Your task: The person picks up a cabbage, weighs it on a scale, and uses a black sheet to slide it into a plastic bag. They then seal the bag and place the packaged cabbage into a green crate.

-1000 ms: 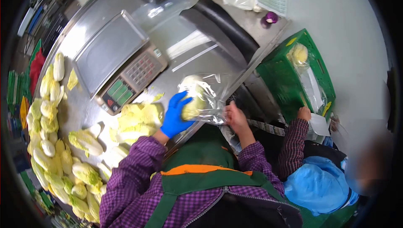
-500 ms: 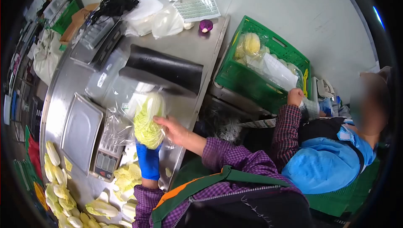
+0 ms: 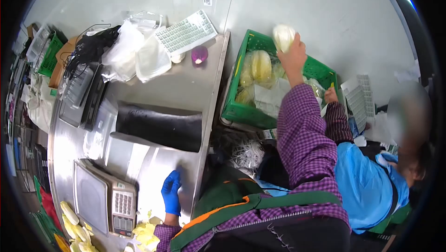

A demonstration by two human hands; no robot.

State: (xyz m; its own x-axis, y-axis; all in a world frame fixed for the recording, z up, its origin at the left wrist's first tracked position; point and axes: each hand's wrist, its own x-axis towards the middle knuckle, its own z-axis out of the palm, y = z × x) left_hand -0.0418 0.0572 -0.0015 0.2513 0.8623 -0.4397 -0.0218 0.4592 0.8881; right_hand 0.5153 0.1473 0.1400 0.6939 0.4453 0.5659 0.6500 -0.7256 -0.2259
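Through the head camera, my only view, I see the bare right hand (image 3: 292, 57) closed round a white, rounded head of cabbage (image 3: 283, 37), raised against the far rim of a green, rectangular plastic crate (image 3: 251, 119); how high above the rim, I can't judge. Half a second ago both hands had what looks like this same cabbage over the brushed-metal table (image 3: 186, 85); now the right alone bears it, which I read as the handling having shifted from table to crate. In the crate I see a yellowish, oblong cabbage in clear film (image 3: 261, 66) and, beside it, flat white paper sheets (image 3: 269, 98). A co-worker's hand (image 3: 331, 95) is at the crate's right end, near the person's right forearm, so I'd count that corner as shared space. The blue-gloved left hand (image 3: 171, 190) is now apart from the cabbage, over the table between a black, curved sheet (image 3: 160, 129) and a grey weighing scale with a keypad (image 3: 123, 208). Its fingers look loosely bent and I see nothing in them, but I can't tell how far they are curled, or whether they touch the metal. Loose yellow leaves (image 3: 146, 235) lie just beside the scale.
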